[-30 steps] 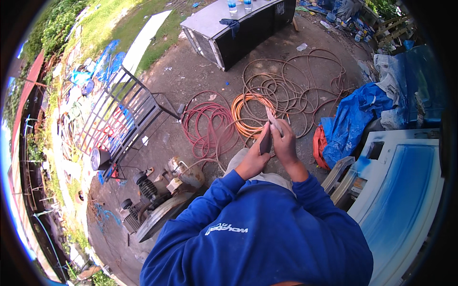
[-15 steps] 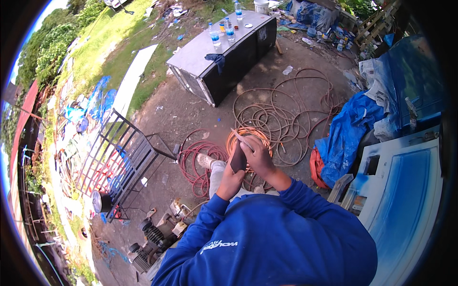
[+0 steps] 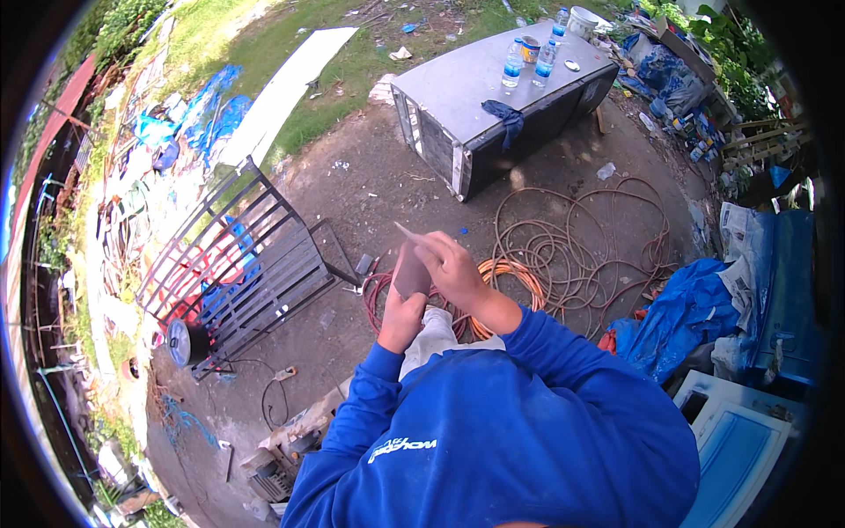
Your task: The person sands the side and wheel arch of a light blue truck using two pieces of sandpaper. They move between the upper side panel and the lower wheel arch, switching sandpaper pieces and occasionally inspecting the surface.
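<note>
Both of my hands are together in front of my body, around a dark brown sheet (image 3: pixel 411 275) that looks like sandpaper. My left hand (image 3: pixel 403 319) grips its lower end, with the thumb lying along it. My right hand (image 3: pixel 458 275) is closed at the upper edge, its fingers bent over a pale, pointed corner. Part of the sheet is hidden behind the right fingers. Blue sleeves cover both forearms.
Ahead stands a grey-topped box (image 3: pixel 466 88) with water bottles, a can and a dark cloth (image 3: pixel 504 120). Coiled hoses (image 3: pixel 563 255) lie on the ground. A metal rack (image 3: pixel 255 273) stands left; blue sheeting (image 3: pixel 682 312) and a blue-and-white panel (image 3: pixel 739 449) are right.
The view has swung left, so the box and hoses now sit further right. Both hands remain on the brown sheet, which shows more of its flat face.
</note>
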Demonstrator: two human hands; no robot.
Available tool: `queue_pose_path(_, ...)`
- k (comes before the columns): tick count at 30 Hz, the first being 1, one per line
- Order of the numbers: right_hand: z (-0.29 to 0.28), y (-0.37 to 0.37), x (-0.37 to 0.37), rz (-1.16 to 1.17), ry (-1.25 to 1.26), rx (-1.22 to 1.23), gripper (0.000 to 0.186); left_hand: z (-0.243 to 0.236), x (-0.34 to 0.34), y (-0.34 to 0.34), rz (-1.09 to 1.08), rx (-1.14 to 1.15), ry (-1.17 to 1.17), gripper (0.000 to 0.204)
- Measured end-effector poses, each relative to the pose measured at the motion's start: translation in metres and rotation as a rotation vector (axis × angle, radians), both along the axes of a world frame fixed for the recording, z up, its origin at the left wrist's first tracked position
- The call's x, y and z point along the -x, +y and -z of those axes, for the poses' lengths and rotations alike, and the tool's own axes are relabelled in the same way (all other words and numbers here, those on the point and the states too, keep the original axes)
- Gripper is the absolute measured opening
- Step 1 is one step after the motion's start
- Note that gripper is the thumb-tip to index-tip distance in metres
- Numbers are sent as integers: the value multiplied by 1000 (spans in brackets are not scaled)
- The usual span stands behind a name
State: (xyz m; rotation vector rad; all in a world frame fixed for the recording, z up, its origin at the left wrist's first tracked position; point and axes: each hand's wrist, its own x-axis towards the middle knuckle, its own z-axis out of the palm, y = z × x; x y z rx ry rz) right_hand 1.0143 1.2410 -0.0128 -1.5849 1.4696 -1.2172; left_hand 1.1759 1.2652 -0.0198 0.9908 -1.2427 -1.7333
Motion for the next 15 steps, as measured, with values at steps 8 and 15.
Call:
queue_pose_path(8, -44, -107, -40, -161, -107, 226, 27, -31, -110, -79, -456, -402, 450, 42)
queue_pose_path(15, -79, -164, -60, -538, 15, 510, 38, -53, -147, -140, -525, -342, 536, 47)
